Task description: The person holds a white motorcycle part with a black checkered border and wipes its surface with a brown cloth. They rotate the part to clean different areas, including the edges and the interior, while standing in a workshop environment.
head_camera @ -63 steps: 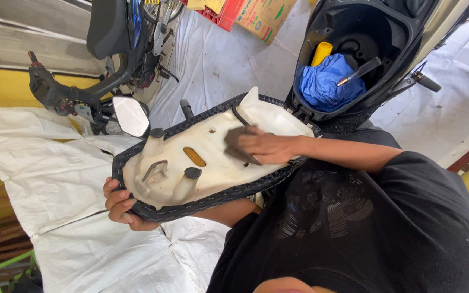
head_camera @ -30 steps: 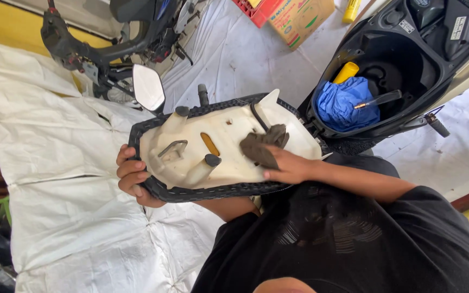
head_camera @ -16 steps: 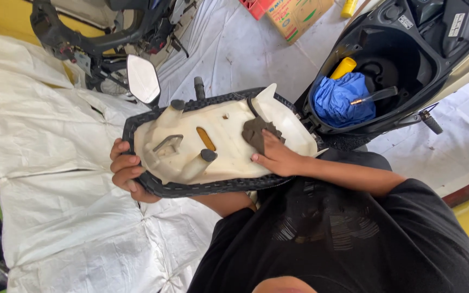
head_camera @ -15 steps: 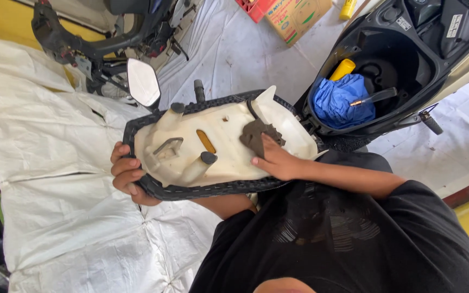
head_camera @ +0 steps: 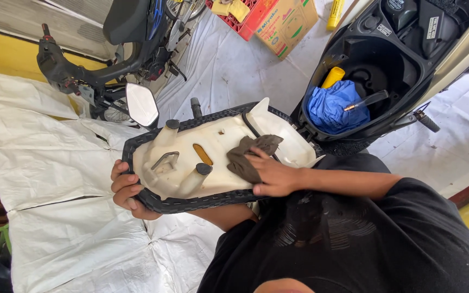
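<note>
Seat (head_camera: 202,163): flipped underside up, held in front of the chest, long axis running left to right.
Left hand (head_camera: 126,190): curled tight round the seat's near-left edge.
Right hand (head_camera: 271,176): nearer the middle, pressing a brown rag (head_camera: 248,157) flat on the pale base, fingers spread.
Hidden: left palm is under the seat; seat's padded top can't be seen.

Left hand (head_camera: 127,189): grips upturned scooter seat (head_camera: 213,157) (cream underside up)
Right hand (head_camera: 274,175): presses brown rag (head_camera: 249,155) on it
</note>
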